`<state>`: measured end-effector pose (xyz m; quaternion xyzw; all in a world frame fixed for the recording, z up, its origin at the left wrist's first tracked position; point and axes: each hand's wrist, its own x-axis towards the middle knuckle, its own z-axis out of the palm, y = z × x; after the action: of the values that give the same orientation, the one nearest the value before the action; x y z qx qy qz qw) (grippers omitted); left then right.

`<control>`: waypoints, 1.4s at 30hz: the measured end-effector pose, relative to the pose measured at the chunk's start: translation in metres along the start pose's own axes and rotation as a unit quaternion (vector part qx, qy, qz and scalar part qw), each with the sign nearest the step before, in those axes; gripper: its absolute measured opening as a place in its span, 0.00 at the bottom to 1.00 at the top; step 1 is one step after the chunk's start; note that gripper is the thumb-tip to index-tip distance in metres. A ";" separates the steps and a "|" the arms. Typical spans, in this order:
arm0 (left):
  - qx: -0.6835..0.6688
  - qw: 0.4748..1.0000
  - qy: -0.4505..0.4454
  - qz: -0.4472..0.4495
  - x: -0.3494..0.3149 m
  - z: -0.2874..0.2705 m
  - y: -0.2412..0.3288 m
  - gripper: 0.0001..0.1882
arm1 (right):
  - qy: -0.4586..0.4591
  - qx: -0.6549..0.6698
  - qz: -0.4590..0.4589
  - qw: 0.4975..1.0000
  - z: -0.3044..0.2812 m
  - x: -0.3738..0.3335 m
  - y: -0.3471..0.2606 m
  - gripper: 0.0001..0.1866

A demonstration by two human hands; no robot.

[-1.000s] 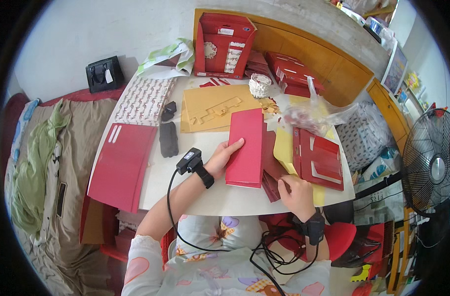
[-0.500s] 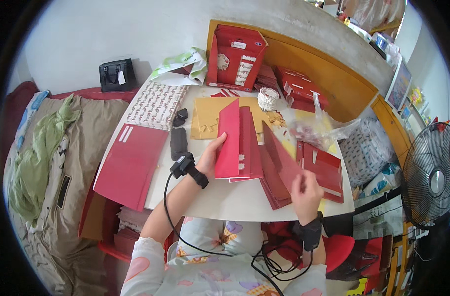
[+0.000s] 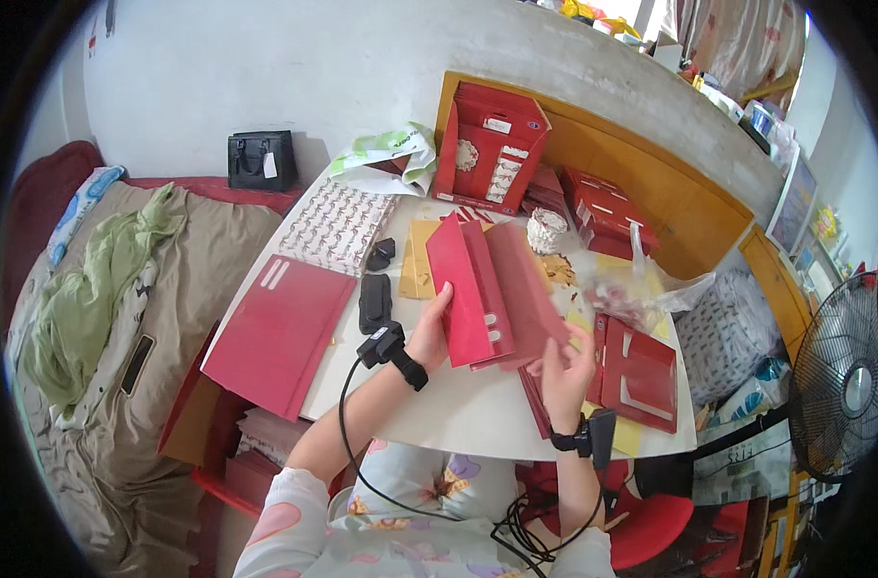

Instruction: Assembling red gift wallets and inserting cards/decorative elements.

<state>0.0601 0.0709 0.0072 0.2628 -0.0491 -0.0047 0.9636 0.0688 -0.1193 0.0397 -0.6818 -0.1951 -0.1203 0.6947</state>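
Over the table, my left hand (image 3: 429,337) is closed round the left edge of a bright red folded card folder (image 3: 458,303), its thumb lying on the front. Two pale rounded slots show on the folder's lower flap. My right hand (image 3: 566,376) pinches the lower right corner of a duller red card sheet (image 3: 524,289). This sheet lies against the folder's right side; whether it sits inside or behind the flap is hard to tell. Below, partly hidden by my right hand, is a stack of dull red cards (image 3: 532,400) on the table.
Flat red folders (image 3: 280,332) lie at left, beside a patterned stack (image 3: 335,223). A red display box (image 3: 490,154) stands at the back, near a white paper roll (image 3: 546,229). Red packs (image 3: 641,376) and a clear plastic bag (image 3: 641,294) are at right. A fan (image 3: 848,385) stands beyond.
My right hand has brought the dull red sheet leftward from above the card stack up against the folder. The folder stays in my left hand. The whole view has shifted slightly.
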 end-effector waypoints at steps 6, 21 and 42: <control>0.286 0.918 0.111 0.251 0.004 0.011 -0.008 0.24 | -0.078 -0.237 -0.175 0.953 0.004 0.000 0.006 0.11; 0.561 0.765 -0.109 0.297 -0.045 0.017 -0.008 0.29 | -0.215 0.111 -0.065 0.968 0.026 -0.010 0.022 0.29; 0.643 0.592 -0.066 0.481 -0.033 0.064 0.024 0.14 | -0.197 -0.026 -0.104 0.974 0.035 -0.021 0.040 0.25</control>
<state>0.0210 0.0606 0.0709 0.7517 -0.2222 0.4745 0.4006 0.0637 -0.0852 -0.0052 -0.6856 -0.3951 -0.0602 0.6085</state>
